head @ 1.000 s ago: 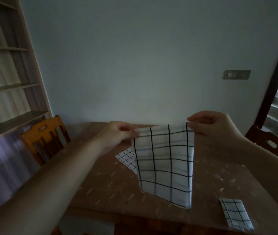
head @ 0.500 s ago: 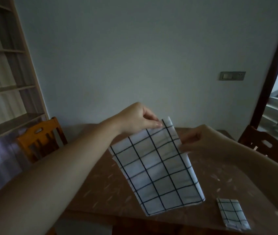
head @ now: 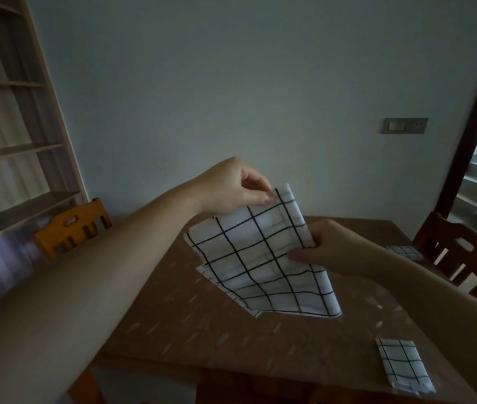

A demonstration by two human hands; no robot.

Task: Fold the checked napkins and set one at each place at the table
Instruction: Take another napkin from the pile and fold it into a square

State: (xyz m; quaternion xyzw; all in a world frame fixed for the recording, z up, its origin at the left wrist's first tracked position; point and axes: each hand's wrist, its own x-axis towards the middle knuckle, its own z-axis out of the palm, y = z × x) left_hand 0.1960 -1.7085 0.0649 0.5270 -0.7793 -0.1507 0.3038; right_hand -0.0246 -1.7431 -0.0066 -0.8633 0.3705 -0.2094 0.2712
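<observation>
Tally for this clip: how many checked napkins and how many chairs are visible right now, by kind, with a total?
Checked napkins: 3, namely the held napkin gripped by the left hand and right hand, the near folded napkin and the far folded napkin on the table.
Chairs: 2, the orange chair and the dark chair.
Total: 5

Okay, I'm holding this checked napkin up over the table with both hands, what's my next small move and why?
Probably lower the held napkin flat onto the table and crease another fold. The left hand pinches its top corner and the right hand its side edge, and it hangs loosely, far larger than the folded napkin at the near edge.
</observation>
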